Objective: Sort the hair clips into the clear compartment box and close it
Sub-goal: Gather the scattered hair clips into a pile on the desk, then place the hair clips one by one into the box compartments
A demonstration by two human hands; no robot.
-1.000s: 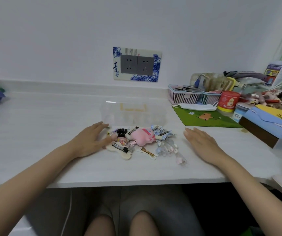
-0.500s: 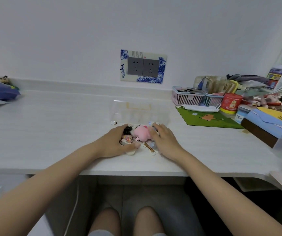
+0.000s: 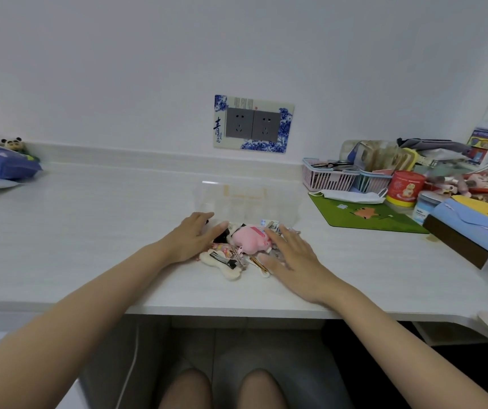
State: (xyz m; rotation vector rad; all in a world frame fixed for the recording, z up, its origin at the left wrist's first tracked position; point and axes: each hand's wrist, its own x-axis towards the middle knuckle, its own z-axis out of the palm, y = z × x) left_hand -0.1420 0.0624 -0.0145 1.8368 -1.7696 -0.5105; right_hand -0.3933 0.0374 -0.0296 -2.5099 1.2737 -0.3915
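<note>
Left hand (image 3: 191, 240) and right hand (image 3: 291, 255) lay flat, fingers apart, gripping nothing, flanking hair clips (image 3: 238, 250) heaped on surface (image 3: 89, 231). Clear compartment box (image 3: 247, 202) sat at 12 o'clock. Clips looked light, small, snaggy; pinch singly by bodies.

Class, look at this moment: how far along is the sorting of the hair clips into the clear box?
Done: nothing sorted yet; the clear compartment box looks empty, though its clear walls make that hard to confirm.

In hand: the left hand and right hand lie flat on either side of the pile of hair clips, gripping none.

Left: every clip, including the pink plush clip, must go into compartments, then the box closed.
</note>
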